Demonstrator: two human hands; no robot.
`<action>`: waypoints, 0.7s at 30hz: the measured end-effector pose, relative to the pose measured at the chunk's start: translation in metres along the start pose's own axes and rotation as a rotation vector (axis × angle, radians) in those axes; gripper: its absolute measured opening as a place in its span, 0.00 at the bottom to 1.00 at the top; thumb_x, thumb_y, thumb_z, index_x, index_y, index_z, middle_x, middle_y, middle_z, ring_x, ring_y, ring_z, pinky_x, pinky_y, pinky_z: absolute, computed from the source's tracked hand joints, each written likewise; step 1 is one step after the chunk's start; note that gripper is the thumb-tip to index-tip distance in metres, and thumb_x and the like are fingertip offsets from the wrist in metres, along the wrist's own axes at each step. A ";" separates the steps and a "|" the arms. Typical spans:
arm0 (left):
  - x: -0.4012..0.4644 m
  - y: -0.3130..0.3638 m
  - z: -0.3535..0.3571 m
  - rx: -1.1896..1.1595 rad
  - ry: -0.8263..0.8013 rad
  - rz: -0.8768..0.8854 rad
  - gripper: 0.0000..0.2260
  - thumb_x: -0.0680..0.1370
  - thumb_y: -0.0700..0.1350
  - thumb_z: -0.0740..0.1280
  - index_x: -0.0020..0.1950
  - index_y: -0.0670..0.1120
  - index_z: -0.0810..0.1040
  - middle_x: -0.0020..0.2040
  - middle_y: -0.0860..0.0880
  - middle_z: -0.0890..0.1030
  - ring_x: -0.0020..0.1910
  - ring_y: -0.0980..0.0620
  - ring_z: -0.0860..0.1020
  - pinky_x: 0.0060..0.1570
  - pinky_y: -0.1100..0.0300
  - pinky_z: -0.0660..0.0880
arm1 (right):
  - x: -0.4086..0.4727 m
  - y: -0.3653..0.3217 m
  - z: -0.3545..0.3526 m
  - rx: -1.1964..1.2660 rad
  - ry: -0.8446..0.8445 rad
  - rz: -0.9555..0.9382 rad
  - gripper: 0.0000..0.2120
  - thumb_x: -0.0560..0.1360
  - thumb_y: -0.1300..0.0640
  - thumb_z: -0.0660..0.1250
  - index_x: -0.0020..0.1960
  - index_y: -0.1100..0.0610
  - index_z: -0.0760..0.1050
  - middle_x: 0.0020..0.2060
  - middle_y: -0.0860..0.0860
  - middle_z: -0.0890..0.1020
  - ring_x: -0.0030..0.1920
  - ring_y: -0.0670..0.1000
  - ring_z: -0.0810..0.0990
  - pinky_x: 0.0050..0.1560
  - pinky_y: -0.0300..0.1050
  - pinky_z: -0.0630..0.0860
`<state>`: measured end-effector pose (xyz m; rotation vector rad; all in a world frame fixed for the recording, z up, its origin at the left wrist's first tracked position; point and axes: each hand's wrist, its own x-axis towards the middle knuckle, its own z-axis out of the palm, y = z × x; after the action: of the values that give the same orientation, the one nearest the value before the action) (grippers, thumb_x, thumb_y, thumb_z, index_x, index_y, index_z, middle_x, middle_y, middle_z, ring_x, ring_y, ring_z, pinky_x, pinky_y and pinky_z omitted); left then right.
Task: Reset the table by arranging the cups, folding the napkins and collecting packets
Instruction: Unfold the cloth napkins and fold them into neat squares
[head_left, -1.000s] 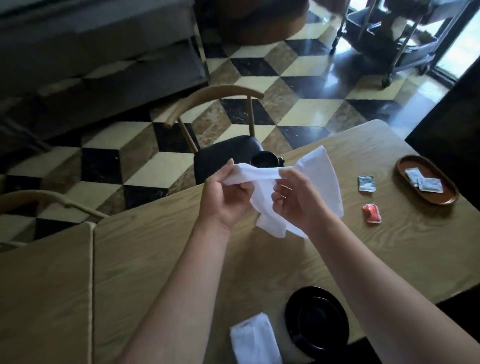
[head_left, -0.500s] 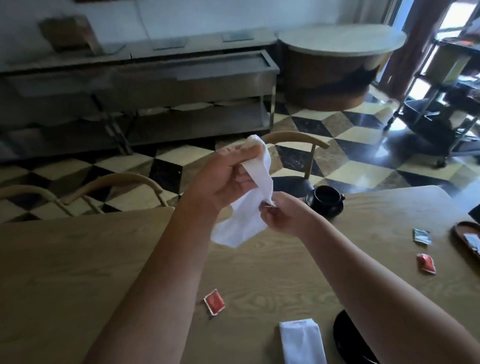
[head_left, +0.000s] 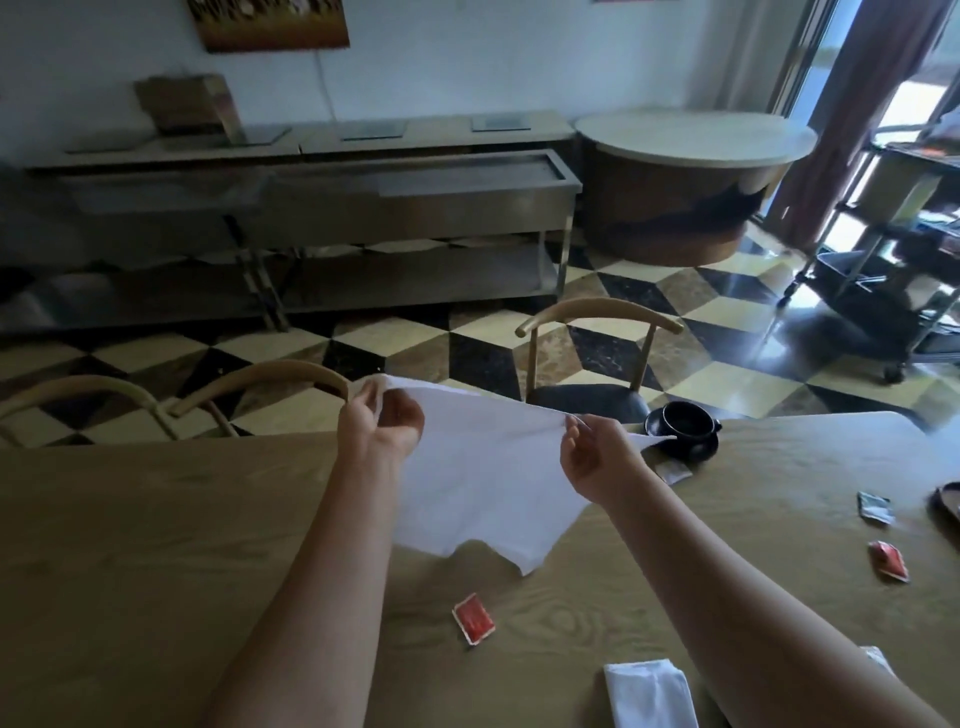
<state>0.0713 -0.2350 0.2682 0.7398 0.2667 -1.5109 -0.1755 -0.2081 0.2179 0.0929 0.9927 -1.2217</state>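
Observation:
A white napkin (head_left: 483, 478) hangs spread out above the wooden table (head_left: 156, 545). My left hand (head_left: 376, 421) pinches its upper left corner and my right hand (head_left: 597, 460) pinches its upper right edge. A folded white napkin (head_left: 649, 693) lies at the near edge. A black cup (head_left: 685, 418) stands on a black saucer at the far side. Two red packets lie on the table, one (head_left: 474, 618) in the middle and one (head_left: 891, 558) at the right, near a dark packet (head_left: 875, 506). A pale packet (head_left: 672, 473) peeks out behind my right wrist.
A brown tray (head_left: 948, 501) shows at the right edge. Wooden chairs (head_left: 597, 358) stand along the far side of the table. Beyond them are a steel counter (head_left: 311, 208), a round stand (head_left: 691, 182) and a trolley (head_left: 893, 260) on the checkered floor.
My hands moved apart and stretched the bunched napkin out wide. The view tilted further up and a pale packet by the saucer came into sight.

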 end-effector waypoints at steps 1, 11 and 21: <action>0.007 -0.001 -0.002 0.020 0.026 -0.010 0.06 0.78 0.39 0.65 0.42 0.45 0.77 0.26 0.49 0.77 0.27 0.55 0.77 0.29 0.65 0.76 | 0.003 -0.005 -0.001 -0.031 0.006 -0.008 0.13 0.80 0.58 0.64 0.38 0.61 0.78 0.24 0.49 0.80 0.21 0.44 0.77 0.22 0.33 0.75; 0.085 -0.004 0.026 0.317 0.025 0.001 0.08 0.79 0.39 0.65 0.40 0.44 0.77 0.25 0.51 0.77 0.21 0.57 0.73 0.22 0.66 0.70 | 0.049 -0.094 0.012 -0.118 0.150 -0.226 0.03 0.75 0.64 0.69 0.45 0.60 0.76 0.37 0.54 0.79 0.38 0.48 0.80 0.30 0.37 0.79; 0.071 0.012 0.052 0.148 -0.357 0.071 0.08 0.70 0.36 0.65 0.31 0.44 0.78 0.33 0.49 0.74 0.29 0.54 0.72 0.31 0.64 0.67 | 0.050 -0.121 0.034 0.054 0.040 -0.361 0.09 0.77 0.53 0.71 0.50 0.59 0.77 0.31 0.55 0.85 0.31 0.51 0.86 0.33 0.43 0.81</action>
<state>0.0741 -0.3236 0.2690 0.5746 -0.1400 -1.5753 -0.2537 -0.3112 0.2564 -0.0212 1.0400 -1.5822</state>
